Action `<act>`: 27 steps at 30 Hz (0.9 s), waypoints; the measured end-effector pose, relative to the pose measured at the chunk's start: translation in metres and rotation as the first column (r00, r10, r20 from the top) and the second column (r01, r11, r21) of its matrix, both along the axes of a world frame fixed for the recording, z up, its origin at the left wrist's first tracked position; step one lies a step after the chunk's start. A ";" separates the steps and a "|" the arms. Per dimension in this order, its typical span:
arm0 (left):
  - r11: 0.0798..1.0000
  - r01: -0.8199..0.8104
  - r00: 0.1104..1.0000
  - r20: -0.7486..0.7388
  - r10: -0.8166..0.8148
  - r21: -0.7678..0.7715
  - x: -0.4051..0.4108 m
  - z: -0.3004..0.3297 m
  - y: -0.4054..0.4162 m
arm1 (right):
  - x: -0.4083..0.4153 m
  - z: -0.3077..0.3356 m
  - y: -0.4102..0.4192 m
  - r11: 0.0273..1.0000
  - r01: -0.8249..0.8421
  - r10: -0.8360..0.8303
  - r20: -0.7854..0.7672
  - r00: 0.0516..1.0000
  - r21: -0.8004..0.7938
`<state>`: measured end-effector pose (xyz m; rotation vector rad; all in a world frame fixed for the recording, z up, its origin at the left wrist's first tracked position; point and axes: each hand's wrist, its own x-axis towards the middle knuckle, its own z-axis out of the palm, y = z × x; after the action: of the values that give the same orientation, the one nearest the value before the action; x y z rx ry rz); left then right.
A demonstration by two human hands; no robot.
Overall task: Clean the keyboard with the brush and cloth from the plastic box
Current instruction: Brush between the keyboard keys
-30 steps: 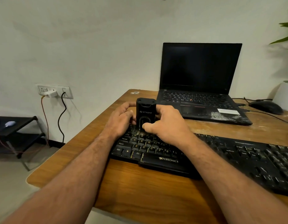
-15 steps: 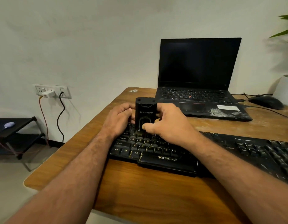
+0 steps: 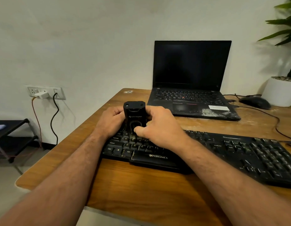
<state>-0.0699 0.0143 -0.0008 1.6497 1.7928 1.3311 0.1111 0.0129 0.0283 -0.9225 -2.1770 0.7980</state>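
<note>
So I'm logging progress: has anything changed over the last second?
Nothing visibly changed. Both the left hand and right hand still grip the small black plastic box upright on the left end of the black keyboard.

Home office corner, wooden desk [image 3: 141,190], open laptop [image 3: 190,79], keyboard [image 3: 239,154], mouse [image 3: 255,102], potted plant [image 3: 282,88]

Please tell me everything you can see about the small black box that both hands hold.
The black box is a small, matte, plastic-looking block standing upright on the left end of the keyboard. Pale lettering and an oval recess mark its near face. The left hand and the right hand grip its sides; the right thumb presses the recess.
</note>
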 end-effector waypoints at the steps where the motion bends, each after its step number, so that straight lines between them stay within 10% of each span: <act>1: 1.000 0.000 1.000 -0.003 0.000 -0.015 -0.002 -0.001 0.001 | 0.000 0.001 0.000 1.000 0.000 0.000 -0.004 1.000 -0.007; 23: 1.000 0.001 0.998 -0.055 -0.002 -0.019 -0.001 -0.003 0.002 | 0.009 0.004 -0.007 0.975 -0.176 0.175 -0.019 0.984 -0.136; 27: 0.999 0.033 0.999 -0.004 -0.034 -0.039 -0.001 0.000 0.000 | 0.002 0.001 0.001 0.999 -0.003 0.002 -0.022 1.000 -0.048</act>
<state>-0.0713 0.0142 -0.0007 1.6558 1.7745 1.2707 0.1132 0.0141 0.0290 -0.9311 -2.1492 0.8614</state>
